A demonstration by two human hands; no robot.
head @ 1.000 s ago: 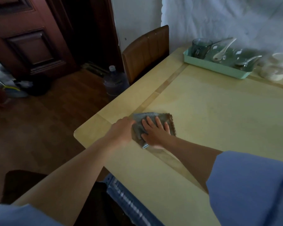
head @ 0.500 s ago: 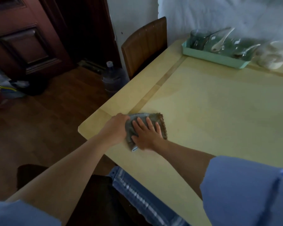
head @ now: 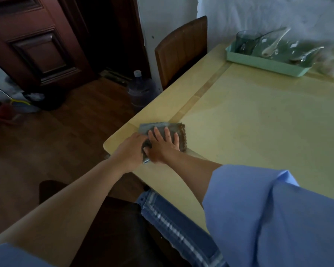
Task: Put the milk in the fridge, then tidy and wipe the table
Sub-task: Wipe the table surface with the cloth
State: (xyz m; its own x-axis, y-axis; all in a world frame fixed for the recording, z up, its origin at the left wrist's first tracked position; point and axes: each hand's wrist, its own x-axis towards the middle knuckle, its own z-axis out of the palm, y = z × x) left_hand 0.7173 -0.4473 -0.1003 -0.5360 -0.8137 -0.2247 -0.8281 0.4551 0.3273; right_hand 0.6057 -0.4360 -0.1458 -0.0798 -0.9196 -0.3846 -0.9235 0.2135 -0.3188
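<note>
Cloth (head: 162,125) lies flat on table (head: 249,122) near corner, under right hand (head: 163,144), fingers (head: 167,132) straight and spread, pressing. Left hand (head: 131,149) touches right one, fingers curled round cloth's near left edge.

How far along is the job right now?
Done: no milk shows on the table; glassware sits in the green tray. In hand: right hand presses the grey cloth flat at the near corner, left hand holds its edge. Left: probably the rest of the table beyond it.
</note>
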